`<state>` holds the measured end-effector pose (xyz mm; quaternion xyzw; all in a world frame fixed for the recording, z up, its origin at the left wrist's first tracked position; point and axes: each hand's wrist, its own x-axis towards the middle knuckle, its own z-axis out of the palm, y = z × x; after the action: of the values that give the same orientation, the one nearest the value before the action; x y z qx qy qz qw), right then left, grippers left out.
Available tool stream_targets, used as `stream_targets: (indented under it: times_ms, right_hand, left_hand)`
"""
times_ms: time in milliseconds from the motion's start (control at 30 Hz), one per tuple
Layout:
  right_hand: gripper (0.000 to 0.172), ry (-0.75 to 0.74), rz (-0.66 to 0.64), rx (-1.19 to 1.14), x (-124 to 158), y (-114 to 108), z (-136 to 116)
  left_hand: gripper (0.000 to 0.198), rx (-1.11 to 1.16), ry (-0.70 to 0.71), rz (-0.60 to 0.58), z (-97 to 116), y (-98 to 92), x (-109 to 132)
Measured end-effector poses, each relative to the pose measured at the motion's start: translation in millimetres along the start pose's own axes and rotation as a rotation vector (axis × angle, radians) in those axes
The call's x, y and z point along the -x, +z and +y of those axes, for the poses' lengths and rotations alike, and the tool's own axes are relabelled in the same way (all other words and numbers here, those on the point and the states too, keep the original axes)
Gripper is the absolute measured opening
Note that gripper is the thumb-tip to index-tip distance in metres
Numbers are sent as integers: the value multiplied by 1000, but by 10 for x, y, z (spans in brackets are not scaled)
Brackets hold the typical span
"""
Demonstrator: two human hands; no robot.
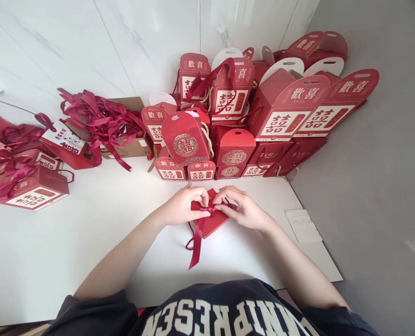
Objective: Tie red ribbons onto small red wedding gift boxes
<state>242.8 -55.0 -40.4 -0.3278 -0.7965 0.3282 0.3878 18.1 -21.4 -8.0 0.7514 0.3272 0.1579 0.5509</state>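
A red gift box sits on the white table in front of me, partly covered by my hands. Across its top runs a dark red ribbon, one tail hanging down over the near side. My left hand pinches the ribbon between thumb and fingers from the left. From the right, my right hand pinches the same ribbon close by, over the top of the box. A twisted red cord handle loops out at the box's left side.
Red boxes with white character labels are stacked against the wall at the back right. A cardboard box heaped with ribbons stands back left. Ribboned boxes lie far left. White paper rests near the table's right edge.
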Motion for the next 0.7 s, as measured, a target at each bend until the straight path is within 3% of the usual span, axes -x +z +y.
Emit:
stream_targets:
  times_ms: [167, 300, 600, 700]
  right_hand:
    - [12, 18, -63, -4, -29, -5, -27]
    - [11, 24, -87, 17, -70, 6, -38]
    - [6, 19, -7, 54, -75, 117, 18]
    - [6, 7, -16, 78, -78, 124, 11]
  left_hand:
    - [11, -282, 82, 57, 79, 17, 27]
    - [4, -385, 141, 124, 114, 82, 76]
    - [19, -592, 220, 331, 35, 293, 166]
    - [20, -666, 284, 481, -58, 389, 158]
